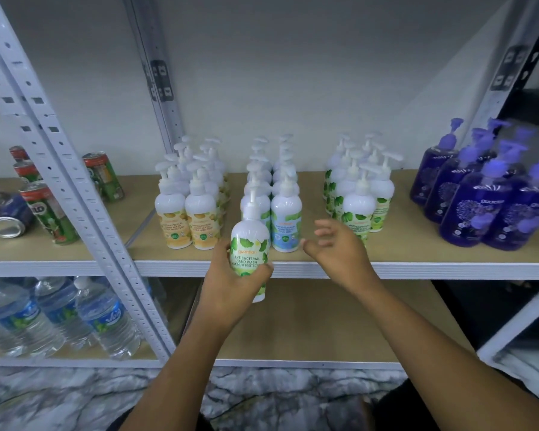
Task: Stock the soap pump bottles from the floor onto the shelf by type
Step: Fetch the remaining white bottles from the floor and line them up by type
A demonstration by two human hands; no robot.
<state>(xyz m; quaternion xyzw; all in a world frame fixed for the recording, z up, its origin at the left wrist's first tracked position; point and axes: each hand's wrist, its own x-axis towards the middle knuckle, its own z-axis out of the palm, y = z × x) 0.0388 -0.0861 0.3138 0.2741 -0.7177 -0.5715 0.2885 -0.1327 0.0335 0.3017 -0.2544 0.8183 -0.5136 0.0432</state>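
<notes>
The left hand (231, 284) grips a white plastic pump bottle with a green-leaf label (250, 244). Its fingers (224, 247) curl round the lower body, in front of the edge of the light wooden shelf (417, 270). The right hand (339, 253) holds nothing, its fingers (327, 227) spread and relaxed. A group of matching green-label bottles (355, 197) stands just beyond the right fingers, and the blue-label bottles (286, 219) stand just to their left.

The nearest bottle (250, 241) was white with green leaves. Others bore yellow labels (175, 227), blue labels (286, 227) and green labels (357, 220). End bottles (476, 209) were purple.
</notes>
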